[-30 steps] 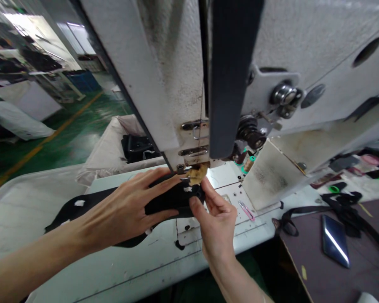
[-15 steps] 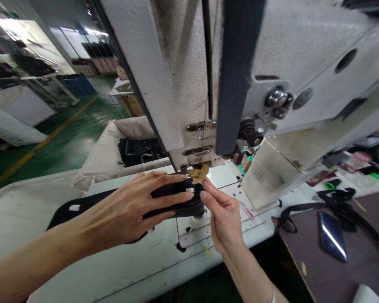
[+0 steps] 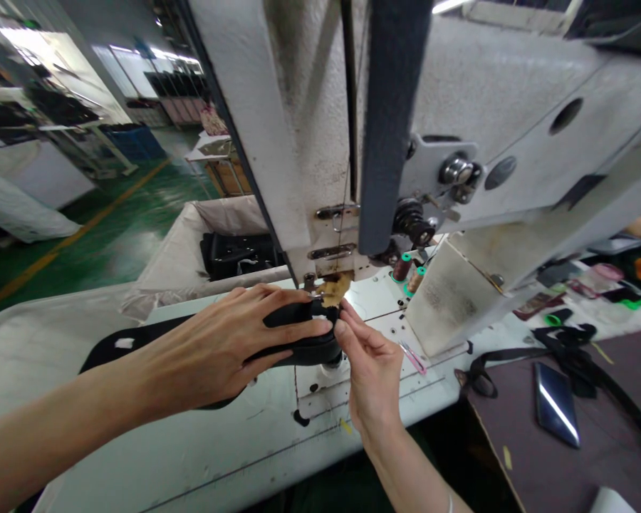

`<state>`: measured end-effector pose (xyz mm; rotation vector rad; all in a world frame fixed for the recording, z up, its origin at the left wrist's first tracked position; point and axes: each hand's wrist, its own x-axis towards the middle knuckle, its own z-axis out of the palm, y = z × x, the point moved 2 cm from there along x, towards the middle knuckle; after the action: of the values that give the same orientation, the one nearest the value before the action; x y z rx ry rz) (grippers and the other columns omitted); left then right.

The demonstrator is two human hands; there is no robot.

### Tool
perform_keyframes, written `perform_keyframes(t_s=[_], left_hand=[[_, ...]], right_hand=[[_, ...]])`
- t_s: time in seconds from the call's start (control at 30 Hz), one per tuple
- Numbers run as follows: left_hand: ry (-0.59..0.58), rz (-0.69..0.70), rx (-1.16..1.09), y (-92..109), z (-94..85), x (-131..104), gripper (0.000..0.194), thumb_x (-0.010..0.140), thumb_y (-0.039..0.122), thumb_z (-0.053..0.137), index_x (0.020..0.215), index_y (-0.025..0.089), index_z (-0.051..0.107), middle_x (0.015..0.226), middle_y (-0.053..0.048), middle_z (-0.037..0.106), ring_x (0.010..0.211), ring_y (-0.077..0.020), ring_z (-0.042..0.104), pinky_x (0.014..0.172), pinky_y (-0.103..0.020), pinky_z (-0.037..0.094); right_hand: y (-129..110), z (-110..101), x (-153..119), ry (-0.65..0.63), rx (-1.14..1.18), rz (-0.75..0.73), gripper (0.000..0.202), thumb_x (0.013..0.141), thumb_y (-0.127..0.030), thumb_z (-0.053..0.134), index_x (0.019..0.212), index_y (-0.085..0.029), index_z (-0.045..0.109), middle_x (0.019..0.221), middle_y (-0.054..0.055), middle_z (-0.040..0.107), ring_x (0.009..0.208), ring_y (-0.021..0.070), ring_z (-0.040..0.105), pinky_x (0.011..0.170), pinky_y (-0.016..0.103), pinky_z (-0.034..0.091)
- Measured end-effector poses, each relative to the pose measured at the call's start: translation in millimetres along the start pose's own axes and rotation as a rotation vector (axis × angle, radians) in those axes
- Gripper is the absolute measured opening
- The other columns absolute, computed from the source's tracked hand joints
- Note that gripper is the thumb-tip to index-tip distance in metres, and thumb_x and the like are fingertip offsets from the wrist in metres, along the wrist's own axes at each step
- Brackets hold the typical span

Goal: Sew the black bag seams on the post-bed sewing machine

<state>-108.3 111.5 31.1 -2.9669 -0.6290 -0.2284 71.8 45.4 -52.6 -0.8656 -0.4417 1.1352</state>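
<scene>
A black padded piece (image 3: 285,315) with a curved side wall lies beneath the needle area of a sewing machine (image 3: 304,142), its right end over a post. Across its top rests my left hand (image 3: 221,345), fingers spread and curved over both sides, gripping it; the thumb is hidden. At the right end, my right hand (image 3: 374,367) pinches the piece's edge between thumb and fingertips. A worn yellowish guard (image 3: 335,291) sits just behind the fingertips and partly hides the needle area. A small white patch (image 3: 124,343) shows on the piece's left end.
Pink-handled snips (image 3: 414,358) and thread spools (image 3: 402,267) lie on the machine bed. Right, a brown surface carries a dark phone (image 3: 556,404) and black straps (image 3: 483,370). Behind, a fabric-lined bin (image 3: 165,246) holds black pieces.
The view has shifted slightly. My left middle finger now covers a white spot near the piece's right end. My right hand still pinches there.
</scene>
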Motion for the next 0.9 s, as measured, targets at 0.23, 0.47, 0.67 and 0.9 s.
perform_keyframes(t_s=[0.23,0.47,0.67,0.9], left_hand=[[-0.059,-0.009,-0.017,0.6,-3.6,1.1,0.059,0.097,0.025,0.055,0.149,0.047,0.039,0.151,-0.002,0.045,0.125,-0.0277,0.054,0.104,-0.05,0.049],[-0.05,0.027,0.039,2.3,-4.2,0.6,0.06,0.099,0.025,0.053,0.152,0.046,0.034,0.151,-0.003,0.042,0.121,-0.0255,0.053,0.1,-0.045,0.05],[-0.038,-0.021,0.039,-1.2,0.8,-3.9,0.06,0.098,0.025,0.054,0.152,0.046,0.036,0.151,-0.003,0.043,0.122,-0.0266,0.052,0.101,-0.045,0.049],[-0.059,-0.022,0.06,-0.2,0.3,-2.2,0.058,0.101,0.031,0.05,0.153,0.045,0.032,0.144,-0.006,0.048,0.114,-0.0248,0.055,0.094,-0.042,0.051]], right_hand=[[-8.9,-12.8,-8.9,-0.153,-0.355,-0.151,0.025,0.087,-0.028,0.074,0.112,-0.029,0.076,0.135,0.004,0.065,0.13,0.0238,0.061,0.117,0.044,0.045],[-1.5,-16.8,-4.5,-0.137,-0.431,-0.19,0.03,0.087,-0.029,0.075,0.116,-0.034,0.073,0.133,0.001,0.066,0.128,0.0224,0.062,0.116,0.043,0.047],[-0.1,-15.5,0.0,-0.161,-0.428,-0.183,0.029,0.087,-0.029,0.074,0.116,-0.033,0.073,0.134,0.001,0.065,0.128,0.0225,0.061,0.116,0.042,0.047],[-3.5,-15.1,3.7,-0.188,-0.461,-0.19,0.029,0.089,-0.03,0.072,0.118,-0.034,0.072,0.135,0.0,0.064,0.129,0.0215,0.061,0.116,0.039,0.047]])
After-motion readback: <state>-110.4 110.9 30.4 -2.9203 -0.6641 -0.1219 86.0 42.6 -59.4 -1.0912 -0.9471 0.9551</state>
